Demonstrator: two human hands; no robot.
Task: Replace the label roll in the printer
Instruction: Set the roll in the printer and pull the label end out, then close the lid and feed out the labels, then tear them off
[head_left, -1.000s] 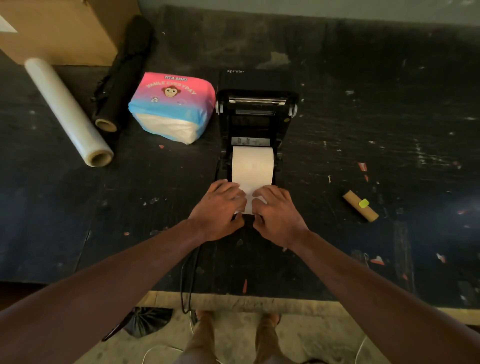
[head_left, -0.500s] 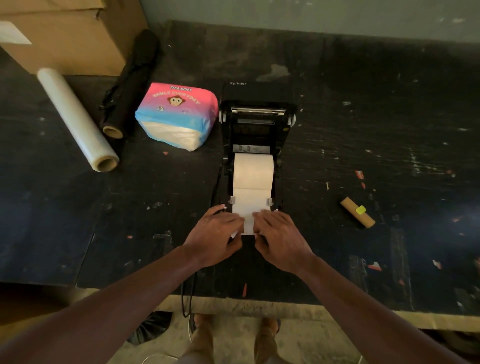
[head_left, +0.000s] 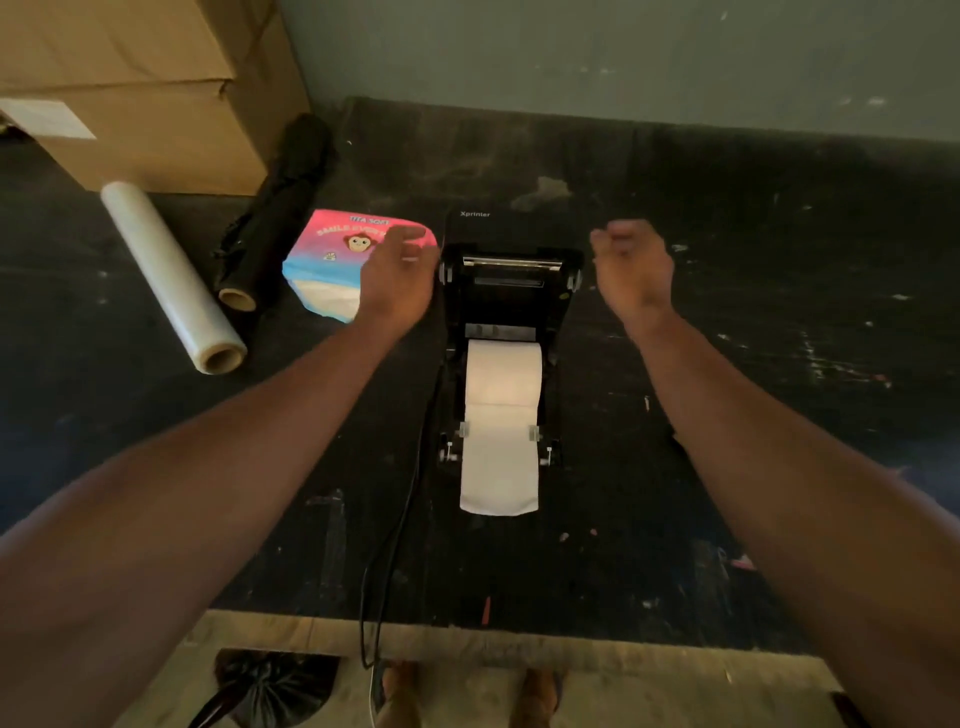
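The black printer (head_left: 511, 291) stands open in the middle of the dark table, its lid tilted back. A white label roll (head_left: 503, 371) sits in its bay, and the paper strip (head_left: 500, 478) runs forward between the two guides and out onto the table. My left hand (head_left: 397, 280) hovers at the left side of the raised lid, fingers apart, holding nothing. My right hand (head_left: 631, 267) hovers at the lid's right side, fingers loosely curled and blurred, with nothing in it.
A pink and blue tissue pack (head_left: 332, 260) lies left of the printer, partly behind my left hand. Farther left lie a black roll (head_left: 270, 218), a clear film roll (head_left: 166, 275) and a cardboard box (head_left: 145, 88). A black cable (head_left: 400, 525) runs over the table's front edge.
Both hands let go of the paper strip at the printer's front and rose to either side of the open lid. The strip now lies free. The camera view shifted nearer.
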